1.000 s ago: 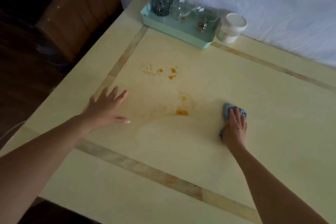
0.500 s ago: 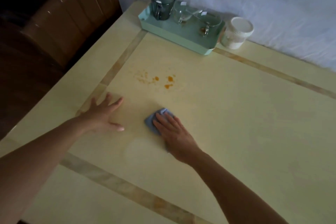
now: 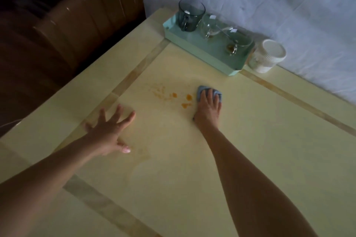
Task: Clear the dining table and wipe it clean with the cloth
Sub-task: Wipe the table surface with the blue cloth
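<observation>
A pale yellow dining table [image 3: 250,150] with tan inlay strips fills the view. My right hand [image 3: 209,108] lies flat with straight fingers on a folded blue cloth [image 3: 200,90], pressing it to the tabletop. Just left of the cloth are orange sauce stains [image 3: 185,101], with fainter smears further left. My left hand [image 3: 110,131] rests palm down on the table with its fingers spread, holding nothing.
A mint green tray [image 3: 204,54] at the far edge carries a dark glass mug [image 3: 189,15] and two clear glass cups [image 3: 238,41]. A white lidded container [image 3: 267,56] stands right of it. A brown chair [image 3: 90,17] is at the left.
My right hand has swept the cloth left across the lower stain, which is gone, then up and right beside the upper stains. My left hand stays planted on the table.
</observation>
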